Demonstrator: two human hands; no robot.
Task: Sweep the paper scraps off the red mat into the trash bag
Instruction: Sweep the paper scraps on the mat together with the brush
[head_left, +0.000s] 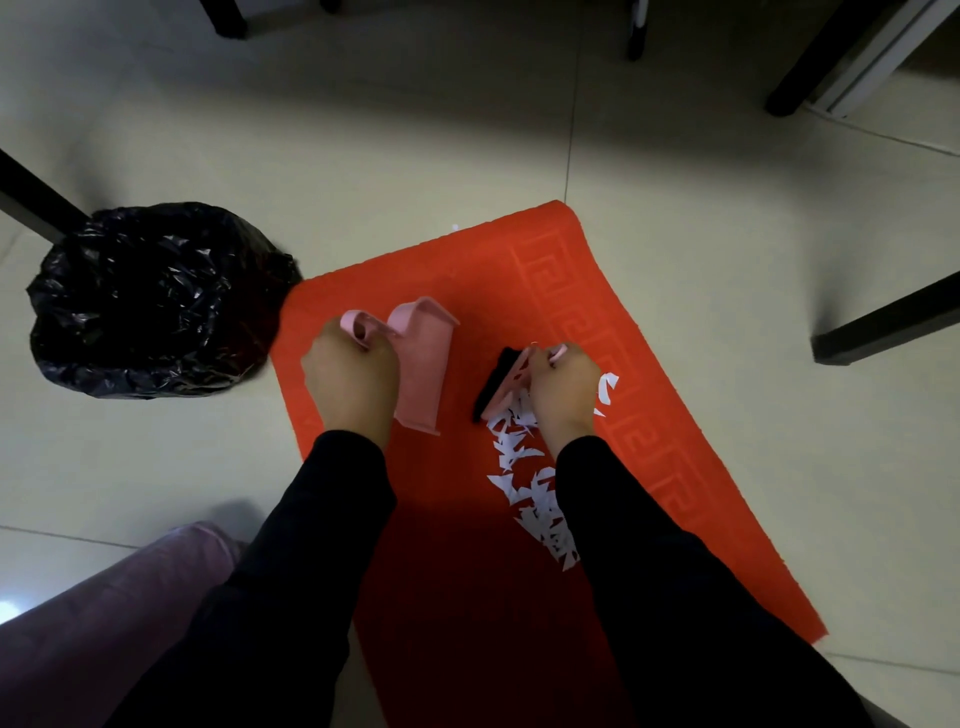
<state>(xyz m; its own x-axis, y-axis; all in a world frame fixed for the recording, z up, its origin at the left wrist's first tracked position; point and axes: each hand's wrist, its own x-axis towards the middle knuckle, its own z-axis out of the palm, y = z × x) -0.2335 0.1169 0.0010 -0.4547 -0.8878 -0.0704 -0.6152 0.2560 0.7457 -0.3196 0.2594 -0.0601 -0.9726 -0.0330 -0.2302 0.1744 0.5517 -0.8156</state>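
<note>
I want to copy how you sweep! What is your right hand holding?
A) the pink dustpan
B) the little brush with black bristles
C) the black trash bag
B: the right hand grips the brush just above the paper scraps, while the left hand holds the pink dustpan.

left hand (349, 383): pink dustpan (422, 365) | right hand (562, 385): brush (500, 383) | scraps (524, 457) on mat (519, 291)

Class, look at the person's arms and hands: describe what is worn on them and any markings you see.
Plain long black sleeves, the left sleeve and the right sleeve, reach each wrist. The left hand and right hand are bare: no gloves, rings or watch show.
</note>
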